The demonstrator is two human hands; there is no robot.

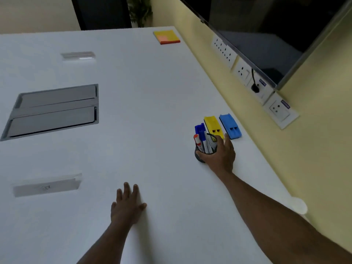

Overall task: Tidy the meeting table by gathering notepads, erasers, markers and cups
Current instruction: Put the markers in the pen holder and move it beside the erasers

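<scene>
A black mesh pen holder [200,158] full of several blue and red markers [202,136] stands on the white table [152,103] near its right edge. My right hand [221,155] is wrapped around the holder from the right. Just behind it lie a yellow eraser [211,124] and a blue eraser [230,125], side by side. A yellow and orange notepad stack [166,36] rests at the far right corner. My left hand [128,204] lies flat on the table, fingers spread, holding nothing. A white cup [299,204] shows at the table's right edge, behind my right forearm.
A grey cable hatch [55,109] is set into the table at the left. The yellow wall on the right carries white power sockets [274,105], one with a black plug, and a dark screen [276,40] above them.
</scene>
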